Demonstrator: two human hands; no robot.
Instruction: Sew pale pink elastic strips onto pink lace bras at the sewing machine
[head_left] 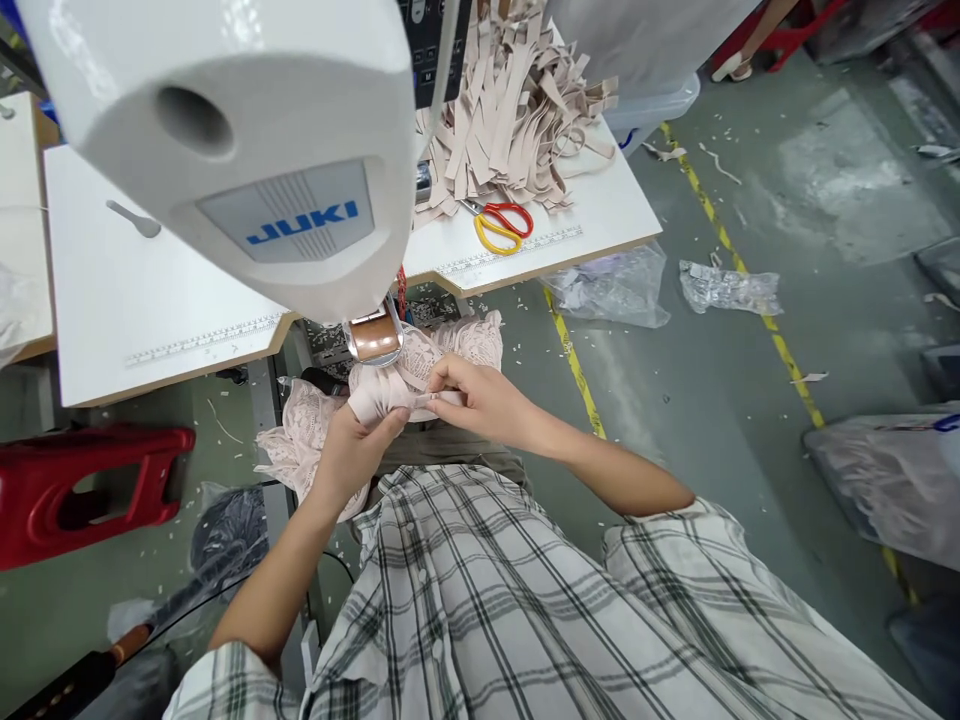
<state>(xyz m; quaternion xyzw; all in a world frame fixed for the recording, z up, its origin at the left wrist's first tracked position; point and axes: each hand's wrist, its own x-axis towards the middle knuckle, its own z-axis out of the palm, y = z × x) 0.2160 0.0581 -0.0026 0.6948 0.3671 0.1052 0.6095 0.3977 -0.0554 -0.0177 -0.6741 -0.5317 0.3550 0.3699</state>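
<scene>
A pale pink lace bra lies bunched across my lap, just below the sewing machine head. My left hand is closed round a folded, smooth part of it, thumb on top. To its right, my right hand pinches a narrow band of the same bra between thumb and fingers. One lace part of the bra hangs down to the left of my left wrist. The machine's needle area is hidden behind its head and a clear shield with a brown reflection.
On the white table, a heap of pale pink strips lies behind red-and-yellow scissors. A red stool stands at left. Plastic bags and scraps lie on the floor at right. Part of a person's foot shows far right.
</scene>
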